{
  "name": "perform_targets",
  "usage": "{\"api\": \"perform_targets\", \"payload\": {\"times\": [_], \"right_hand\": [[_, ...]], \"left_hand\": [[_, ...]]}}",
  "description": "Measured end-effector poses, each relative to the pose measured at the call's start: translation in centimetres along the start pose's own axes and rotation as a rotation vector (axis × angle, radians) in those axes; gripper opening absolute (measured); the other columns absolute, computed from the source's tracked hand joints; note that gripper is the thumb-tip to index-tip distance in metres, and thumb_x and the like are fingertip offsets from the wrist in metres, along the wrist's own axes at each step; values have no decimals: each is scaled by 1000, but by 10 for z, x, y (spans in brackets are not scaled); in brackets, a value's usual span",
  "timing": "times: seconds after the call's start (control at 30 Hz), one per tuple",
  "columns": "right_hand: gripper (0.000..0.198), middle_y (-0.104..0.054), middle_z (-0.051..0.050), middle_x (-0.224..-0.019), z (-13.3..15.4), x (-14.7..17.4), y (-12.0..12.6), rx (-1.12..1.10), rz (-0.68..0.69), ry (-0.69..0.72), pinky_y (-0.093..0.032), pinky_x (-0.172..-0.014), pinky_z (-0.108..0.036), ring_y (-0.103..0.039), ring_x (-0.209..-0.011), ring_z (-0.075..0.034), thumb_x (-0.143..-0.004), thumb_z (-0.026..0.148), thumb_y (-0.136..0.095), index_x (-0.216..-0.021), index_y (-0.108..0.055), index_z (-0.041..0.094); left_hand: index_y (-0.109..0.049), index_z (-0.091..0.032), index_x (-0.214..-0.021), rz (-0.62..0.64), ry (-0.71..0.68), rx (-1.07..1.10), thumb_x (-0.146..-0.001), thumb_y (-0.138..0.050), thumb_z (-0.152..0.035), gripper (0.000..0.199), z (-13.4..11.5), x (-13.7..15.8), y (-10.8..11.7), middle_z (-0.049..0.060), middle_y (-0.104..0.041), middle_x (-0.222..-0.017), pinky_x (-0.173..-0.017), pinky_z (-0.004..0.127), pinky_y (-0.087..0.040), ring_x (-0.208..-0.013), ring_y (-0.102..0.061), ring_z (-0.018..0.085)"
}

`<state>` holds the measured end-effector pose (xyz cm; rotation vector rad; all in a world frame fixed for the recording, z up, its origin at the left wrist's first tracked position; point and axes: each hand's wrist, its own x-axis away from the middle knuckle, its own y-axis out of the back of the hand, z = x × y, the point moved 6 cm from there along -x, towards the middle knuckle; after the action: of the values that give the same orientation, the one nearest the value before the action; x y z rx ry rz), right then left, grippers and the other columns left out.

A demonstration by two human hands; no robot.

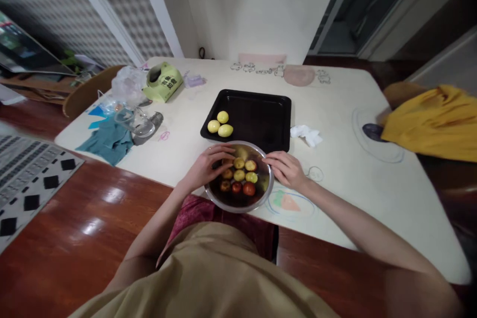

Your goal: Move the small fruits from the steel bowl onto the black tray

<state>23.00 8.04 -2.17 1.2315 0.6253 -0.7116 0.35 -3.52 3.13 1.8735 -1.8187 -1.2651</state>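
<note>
A round metal bowl (269,179) at the table's near edge holds several small fruits in dark liquid. Some are yellow or greenish, like this yellow fruit (239,175); others are red, like this red fruit (249,189). My left hand (204,166) reaches over the bowl's left side, fingers spread and curved above the fruits; whether they touch one is hard to see. On the right, my right hand (286,171) pinches the rim. Behind the bowl lies a black baking tray (257,114) with three yellow fruits (225,131) in its near left corner.
A crumpled white tissue (306,135) lies right of the tray. Toward the left are a tipped glass jug (137,121), a teal cloth (108,139), a green box (164,82) and a plastic bag (128,82). A yellow garment (436,121) hangs over the right-hand chair.
</note>
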Motion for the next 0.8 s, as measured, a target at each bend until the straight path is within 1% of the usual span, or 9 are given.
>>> {"api": "perform_targets", "payload": {"times": [0.13, 0.27, 0.33, 0.4, 0.5, 0.57, 0.63, 0.7, 0.8], "right_hand": [[31, -75, -12, -111, -2, -18, 2, 11, -23, -37, -63, -84, -46, -72, -100, -26, -104, 19, -49, -126, -71, 23], [29, -73, -13, -113, -6, -63, -6, 18, 40, -90, -62, -88, -47, -70, -103, -27, -105, 22, -48, -123, -71, 24], [27, -72, -12, -114, -9, -90, -20, 12, 127, -86, -61, -91, -45, -69, -105, -27, -107, 25, -48, -122, -71, 24], [26, -71, -12, -117, -15, -114, -40, 5, 229, -79, -60, -96, -45, -68, -108, -26, -108, 27, -48, -122, -69, 24], [26, -69, -12, -124, -31, -137, -73, -9, 357, -91, -59, -100, -46, -65, -114, -27, -107, 30, -50, -125, -68, 23], [27, -68, -12, -127, -43, -143, -92, -19, 417, -102, -59, -102, -47, -64, -117, -27, -107, 31, -51, -127, -68, 23], [29, -67, -12, -132, -52, -143, -104, -36, 466, -105, -58, -104, -49, -64, -120, -27, -107, 31, -52, -129, -68, 24], [30, -66, -11, -137, -58, -140, -109, -53, 508, -101, -58, -107, -50, -63, -125, -27, -107, 30, -53, -133, -68, 25], [33, -63, -10, -144, -63, -134, -109, -65, 563, -87, -56, -111, -52, -62, -131, -28, -105, 27, -56, -135, -68, 29]], "left_hand": [[-78, -20, -103, -174, 24, 113, -104, -64, -35, 20, 23, 5, 13, 12, -80, -116, -113, 52, -56, -129, -69, 28], [-79, -21, -99, -257, 27, 216, -105, -60, -40, 27, 40, 17, 9, 11, -82, -109, -117, 57, -51, -127, -70, 28], [-79, -21, -102, -271, 20, 262, -107, -57, -39, 29, 46, 22, 4, 12, -82, -110, -116, 55, -51, -127, -70, 28], [-79, -20, -104, -275, 13, 292, -108, -54, -38, 30, 49, 25, 0, 12, -82, -111, -114, 52, -53, -128, -70, 28], [-79, -20, -107, -280, 18, 317, -109, -51, -36, 32, 50, 27, -5, 12, -81, -111, -111, 50, -54, -129, -69, 27], [-78, -20, -106, -301, 16, 330, -109, -50, -36, 33, 50, 27, -5, 12, -81, -110, -110, 50, -55, -128, -70, 27], [-78, -20, -106, -312, 20, 333, -109, -49, -37, 34, 51, 27, -6, 12, -81, -109, -110, 51, -55, -127, -70, 28], [-78, -19, -106, -304, 31, 326, -109, -49, -38, 35, 51, 27, -6, 13, -81, -110, -110, 52, -55, -127, -70, 29], [-78, -19, -105, -289, 44, 319, -109, -48, -39, 36, 51, 27, -7, 13, -81, -111, -110, 53, -55, -129, -69, 29]]}}
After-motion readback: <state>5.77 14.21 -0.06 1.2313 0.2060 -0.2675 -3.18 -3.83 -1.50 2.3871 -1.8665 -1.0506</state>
